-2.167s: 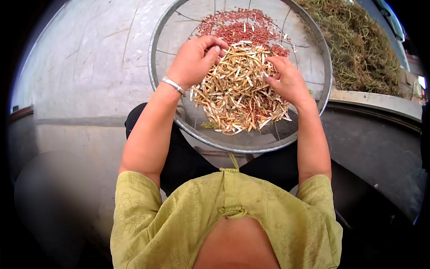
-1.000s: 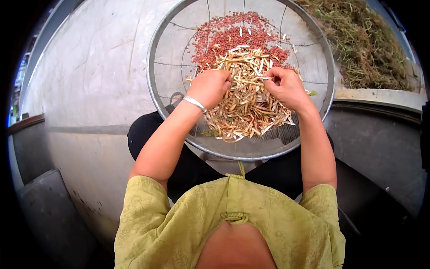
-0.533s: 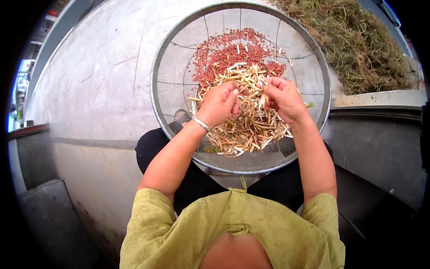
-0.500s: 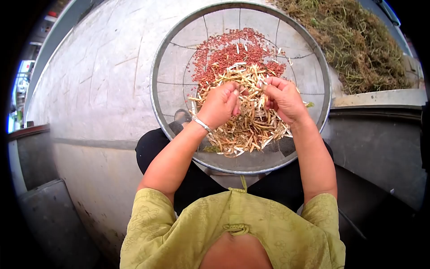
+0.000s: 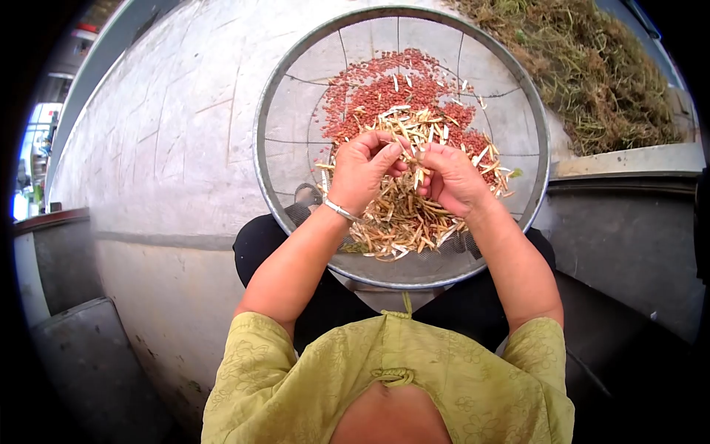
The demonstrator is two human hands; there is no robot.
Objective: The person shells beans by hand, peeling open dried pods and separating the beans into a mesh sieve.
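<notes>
A wide round mesh sieve (image 5: 260, 148) with a metal rim rests across my lap. Red beans (image 5: 384, 89) are spread over its far half, and dry bean pods (image 5: 407, 229) are heaped in the near half. Above the heap, my left hand (image 5: 366, 166) is closed, thumb and forefinger pinching a bean pod (image 5: 404, 148). Close beside it, my right hand (image 5: 451, 177) is closed too, its fingertips on pale pods. The two hands nearly touch at the fingertips. Part of the heap is hidden under them.
A pile of dried plant stalks (image 5: 599, 81) lies on the floor at the upper right, behind a low pale ledge (image 5: 629, 161). Concrete floor (image 5: 177, 126) extends to the left. A dark panel (image 5: 96, 362) stands at the lower left.
My hands have come closer together, the right one moving left and slightly down. More pods now show at the right side of the heap. The view has shifted slightly.
</notes>
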